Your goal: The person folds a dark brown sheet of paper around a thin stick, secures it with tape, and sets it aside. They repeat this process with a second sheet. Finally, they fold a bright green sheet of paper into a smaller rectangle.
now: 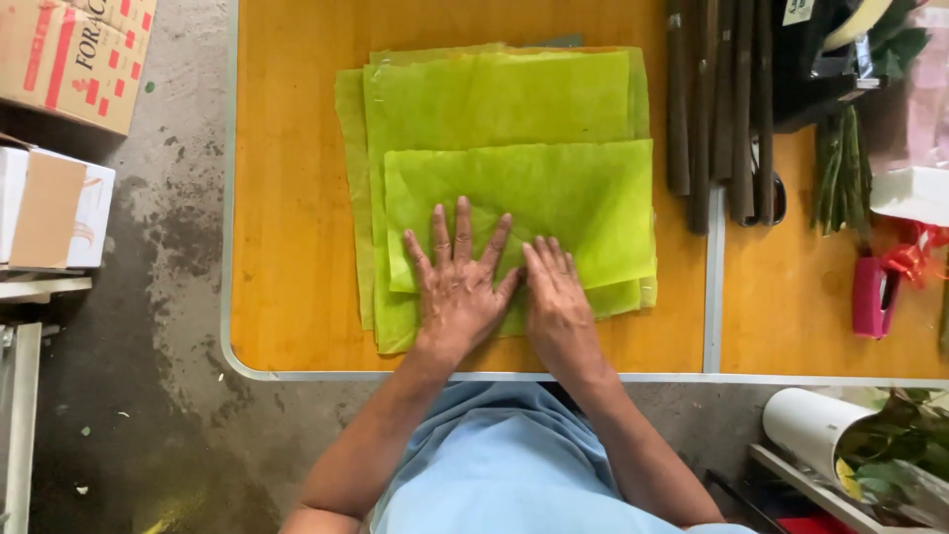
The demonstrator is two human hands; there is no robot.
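Observation:
A stack of lime-green tissue paper sheets lies on the orange table. On top sits a smaller folded green sheet. My left hand lies flat on the near edge of that folded sheet, fingers spread. Right beside it, my right hand also presses flat on the paper, fingers together and pointing away from me. Neither hand holds anything.
Several dark brown sticks lie upright to the right of the paper, with green stems, a pink tape holder and red ribbon further right. Cardboard boxes stand on the floor at left. A white roll and foliage sit at bottom right.

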